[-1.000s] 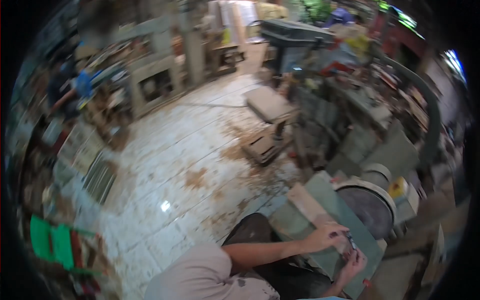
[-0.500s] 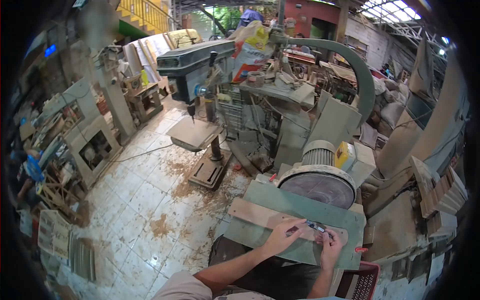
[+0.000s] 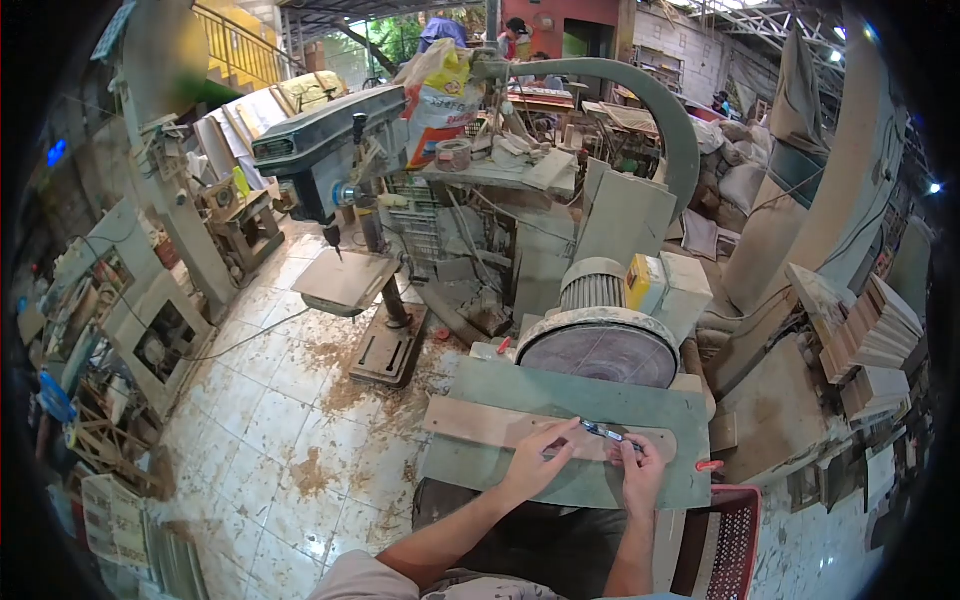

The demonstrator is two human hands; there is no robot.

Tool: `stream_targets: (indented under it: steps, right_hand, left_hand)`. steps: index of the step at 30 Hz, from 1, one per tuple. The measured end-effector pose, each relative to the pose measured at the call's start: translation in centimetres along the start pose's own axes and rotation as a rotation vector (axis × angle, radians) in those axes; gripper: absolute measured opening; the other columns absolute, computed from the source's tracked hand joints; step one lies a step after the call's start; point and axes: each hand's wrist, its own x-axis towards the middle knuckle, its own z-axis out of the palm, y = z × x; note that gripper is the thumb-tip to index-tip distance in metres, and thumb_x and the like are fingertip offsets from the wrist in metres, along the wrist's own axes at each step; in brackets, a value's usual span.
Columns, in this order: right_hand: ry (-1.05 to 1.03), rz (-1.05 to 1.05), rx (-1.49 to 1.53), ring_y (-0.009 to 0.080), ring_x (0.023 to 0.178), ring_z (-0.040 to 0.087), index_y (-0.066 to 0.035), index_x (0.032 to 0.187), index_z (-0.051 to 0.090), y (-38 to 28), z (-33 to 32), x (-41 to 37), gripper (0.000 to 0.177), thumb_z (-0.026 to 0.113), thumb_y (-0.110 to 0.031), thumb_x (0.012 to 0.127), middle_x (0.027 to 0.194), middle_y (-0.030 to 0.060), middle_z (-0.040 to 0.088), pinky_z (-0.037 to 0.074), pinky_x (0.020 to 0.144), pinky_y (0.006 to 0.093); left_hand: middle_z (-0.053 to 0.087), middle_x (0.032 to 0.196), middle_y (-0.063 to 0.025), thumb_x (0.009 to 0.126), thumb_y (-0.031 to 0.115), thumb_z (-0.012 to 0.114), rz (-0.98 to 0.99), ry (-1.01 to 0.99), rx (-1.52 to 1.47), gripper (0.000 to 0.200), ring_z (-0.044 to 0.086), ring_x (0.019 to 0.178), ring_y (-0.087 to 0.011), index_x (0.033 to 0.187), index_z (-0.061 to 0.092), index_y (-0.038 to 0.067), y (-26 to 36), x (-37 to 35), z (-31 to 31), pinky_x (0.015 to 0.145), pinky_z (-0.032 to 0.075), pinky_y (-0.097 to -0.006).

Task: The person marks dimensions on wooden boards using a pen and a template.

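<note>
A long wooden board (image 3: 480,421) with a rounded right end lies on the green table (image 3: 500,386) of a disc sander. Above the board's right part, my hands hold a small slim dark object (image 3: 600,431) with pale parts between them; its kind is too small to make out. My left hand (image 3: 538,465) is closed, its fingertips at the object's left end, and something dark shows near its palm. My right hand (image 3: 638,472) pinches the right end. Just beyond the board stands the sander's round disc (image 3: 600,352).
A drill press (image 3: 345,270) stands on the dusty tiled floor (image 3: 240,420) at left. Red clamps (image 3: 709,465) sit at the table's edges. A red crate (image 3: 738,540) with wooden pieces is at lower right. Stacked wood blocks (image 3: 870,335) lie at right. A person (image 3: 514,38) is far back.
My view has turned slightly right, so the surroundings sit further left in the frame. Both hands remain over the board with the slim object between them.
</note>
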Motion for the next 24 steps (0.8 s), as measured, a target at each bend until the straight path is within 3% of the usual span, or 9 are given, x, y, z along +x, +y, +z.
stream_targets:
  steps: [2, 4, 5, 7, 24]
  right_hand:
    - [0.000, 0.001, 0.003, 0.0124, 0.076, 0.067, 0.003, 0.109, 0.059, -0.10, -0.08, 0.00, 0.020, 0.060, -0.011, 0.095, 0.086, 0.0087, 0.069, 0.052, 0.067, 0.0236]
    - [0.008, 0.015, -0.023, 0.0123, 0.076, 0.067, 0.003, 0.109, 0.059, -0.21, -0.35, -0.11, 0.019, 0.060, -0.011, 0.095, 0.087, 0.0092, 0.070, 0.052, 0.067, 0.0236]
    - [0.015, 0.015, -0.023, 0.0123, 0.076, 0.067, 0.003, 0.109, 0.059, -0.28, -0.30, -0.14, 0.019, 0.060, -0.011, 0.095, 0.087, 0.0092, 0.070, 0.052, 0.067, 0.0236]
    - [0.004, -0.009, -0.028, 0.0124, 0.077, 0.068, 0.003, 0.109, 0.059, -0.39, -0.02, -0.17, 0.019, 0.060, -0.011, 0.095, 0.086, 0.0098, 0.070, 0.053, 0.067, 0.0235]
    - [0.006, 0.020, -0.029, 0.0135, 0.076, 0.068, 0.001, 0.108, 0.060, -0.06, -0.01, 0.08, 0.018, 0.059, -0.013, 0.096, 0.088, 0.0094, 0.070, 0.053, 0.066, 0.0232]
  left_hand:
    - [0.063, 0.119, -0.0143, 0.089, 0.006, 0.063, 0.031, -0.020, 0.036, 0.041, 0.064, 0.099, -0.0181, 0.129, 0.057, 0.003, -0.08, 0.17, 0.03, 0.084, 0.052, -0.0295]
    - [0.062, 0.119, -0.0139, 0.089, 0.006, 0.063, 0.282, -0.051, 0.228, 0.041, 0.064, 0.095, -0.0180, 0.129, 0.056, 0.003, -0.49, 0.39, 0.12, 0.083, 0.053, -0.0293]
    - [0.062, 0.119, -0.0139, 0.089, 0.006, 0.063, 0.283, -0.058, 0.226, 0.041, 0.064, 0.095, -0.0180, 0.129, 0.056, 0.003, -0.31, 0.27, 0.21, 0.083, 0.053, -0.0293]
    - [0.064, 0.116, -0.0139, 0.089, 0.006, 0.063, 0.035, -0.074, 0.051, 0.040, 0.065, 0.094, -0.0183, 0.129, 0.057, 0.003, 0.29, -0.05, 0.33, 0.083, 0.052, -0.0294]
    - [0.065, 0.115, -0.0133, 0.090, 0.005, 0.061, 0.038, -0.062, 0.064, 0.041, 0.065, 0.097, -0.0182, 0.130, 0.055, 0.002, -0.69, 0.03, 0.16, 0.083, 0.052, -0.0291]
